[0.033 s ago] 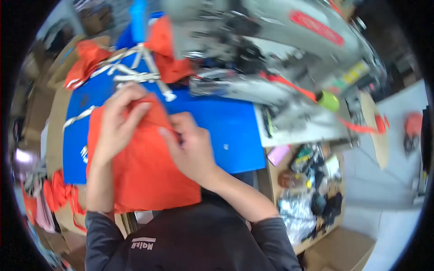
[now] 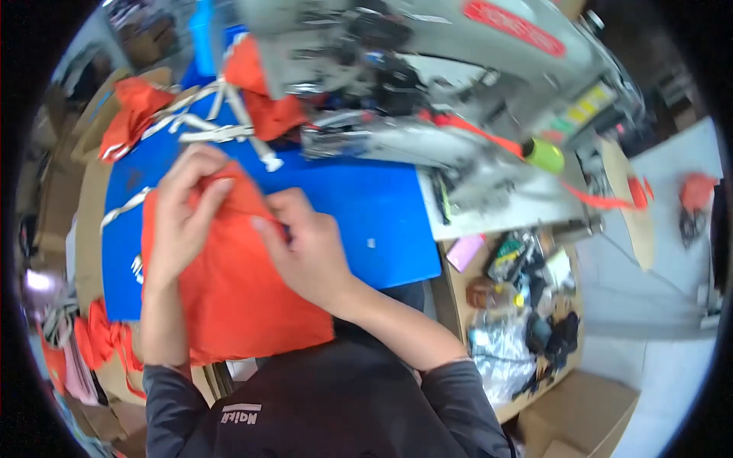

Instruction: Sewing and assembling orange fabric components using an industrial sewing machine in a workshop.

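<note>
The person is working an orange fabric piece (image 2: 229, 298) that is lying on the blue surface (image 2: 366, 206), its long axis running from the near edge by the person's body away toward the grey sewing machine (image 2: 427, 84), with the far end gathered to a narrow top between the hands. The left hand (image 2: 187, 210) is resting on that far end, its grip pressed together on a fold of the cloth. The right hand (image 2: 309, 248) is lying just beside it, fingertips pinching the same upper edge of the fabric. Beyond the hands, white cords (image 2: 210, 122) are trailing across the blue surface toward more orange cloth (image 2: 259, 88) under the machine. To the right, a tray of small tools and clutter (image 2: 519, 305) is sitting below the machine's base
</note>
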Motion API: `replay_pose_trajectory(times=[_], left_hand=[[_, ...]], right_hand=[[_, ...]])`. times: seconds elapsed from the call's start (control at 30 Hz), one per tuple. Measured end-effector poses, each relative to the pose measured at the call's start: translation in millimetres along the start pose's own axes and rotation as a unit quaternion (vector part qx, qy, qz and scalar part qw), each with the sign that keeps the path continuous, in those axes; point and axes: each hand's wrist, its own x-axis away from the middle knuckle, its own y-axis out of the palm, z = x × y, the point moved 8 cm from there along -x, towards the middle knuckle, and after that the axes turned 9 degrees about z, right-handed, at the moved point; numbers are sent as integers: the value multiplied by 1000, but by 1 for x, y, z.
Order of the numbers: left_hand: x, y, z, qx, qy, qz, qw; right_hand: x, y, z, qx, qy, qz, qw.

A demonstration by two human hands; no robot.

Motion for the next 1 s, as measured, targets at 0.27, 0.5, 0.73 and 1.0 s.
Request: replay_pose_trajectory(times=[0.27, 0.5, 0.73, 1.0], left_hand=[[7, 14, -33, 129, -230, -224, 938], [23, 6, -32, 120, -162, -164, 966], [25, 14, -41, 109, -197, -196, 954], [10, -29, -57, -29, -64, 117, 991]], right_hand=[[0, 2, -6, -22, -35, 2, 999], [4, -3, -6, -53, -12, 10, 998], [6, 1, 0, -61, 3, -4, 998], [43, 2, 7, 96, -75, -35, 992]])
